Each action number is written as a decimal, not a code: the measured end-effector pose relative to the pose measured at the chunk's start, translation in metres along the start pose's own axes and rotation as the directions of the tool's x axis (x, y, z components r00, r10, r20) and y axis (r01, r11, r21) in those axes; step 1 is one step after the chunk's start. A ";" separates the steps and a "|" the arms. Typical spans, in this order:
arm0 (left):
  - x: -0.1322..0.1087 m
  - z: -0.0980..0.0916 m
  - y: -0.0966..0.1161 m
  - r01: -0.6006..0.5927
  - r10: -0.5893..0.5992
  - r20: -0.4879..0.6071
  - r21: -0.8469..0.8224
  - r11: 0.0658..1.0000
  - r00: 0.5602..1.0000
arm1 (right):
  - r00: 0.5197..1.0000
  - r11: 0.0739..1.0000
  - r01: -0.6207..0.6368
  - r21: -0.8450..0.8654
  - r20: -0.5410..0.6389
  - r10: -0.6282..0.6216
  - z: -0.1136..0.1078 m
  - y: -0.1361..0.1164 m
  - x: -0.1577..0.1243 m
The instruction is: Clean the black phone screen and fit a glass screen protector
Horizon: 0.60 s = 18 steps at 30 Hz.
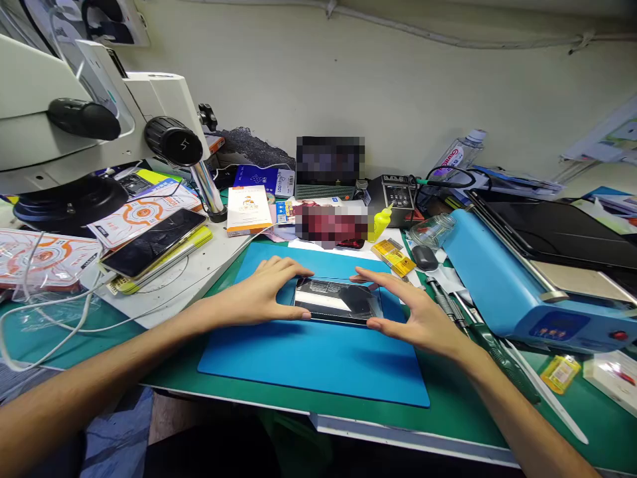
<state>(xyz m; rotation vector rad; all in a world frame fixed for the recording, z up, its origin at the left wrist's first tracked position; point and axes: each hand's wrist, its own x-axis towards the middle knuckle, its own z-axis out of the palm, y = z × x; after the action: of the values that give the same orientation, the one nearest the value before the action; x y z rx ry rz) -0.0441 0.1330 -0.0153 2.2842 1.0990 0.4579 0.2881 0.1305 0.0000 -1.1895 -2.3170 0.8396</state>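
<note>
lying on or just above the blue mat (308, 368) at the middle of the counter (448, 386), a glossy dark slab (355, 302) was held by its ends between the left hand (275, 290) and the right hand (417, 313), thumbs at the near edge, fingers spread toward the far one. it was judged light, stiff, slippery and fragile; grip was best taken lightly along the edges, with the glossy face left unpressed.

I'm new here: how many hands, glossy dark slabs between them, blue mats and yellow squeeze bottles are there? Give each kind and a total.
Hands: 2 (left hand, right hand)
Glossy dark slab between them: 1
Blue mat: 1
Yellow squeeze bottle: 1
Total: 5
</note>
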 end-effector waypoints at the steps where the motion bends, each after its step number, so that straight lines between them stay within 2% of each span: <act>1: -0.001 0.001 -0.001 -0.002 0.002 -0.001 0.000 1.000 1.000 | 1.000 1.000 -0.003 0.002 0.001 0.003 0.000 0.001 0.000; 9: -0.002 0.006 0.003 0.004 -0.005 -0.065 -0.008 1.000 0.998 | 1.000 0.996 -0.014 0.087 0.005 0.014 -0.001 0.006 -0.001; 14: -0.001 0.010 0.005 0.016 -0.014 -0.062 0.022 1.000 0.998 | 0.998 0.988 -0.051 0.148 -0.023 0.055 0.001 0.010 -0.003; 18: 0.000 0.010 0.003 0.022 -0.020 -0.057 0.038 0.999 0.998 | 0.996 0.990 -0.079 0.121 -0.019 0.082 0.002 0.011 -0.005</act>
<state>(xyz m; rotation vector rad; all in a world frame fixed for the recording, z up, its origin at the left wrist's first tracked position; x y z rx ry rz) -0.0367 0.1276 -0.0215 2.3032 1.1678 0.4996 0.2961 0.1307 -0.0092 -1.2405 -2.1795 0.9734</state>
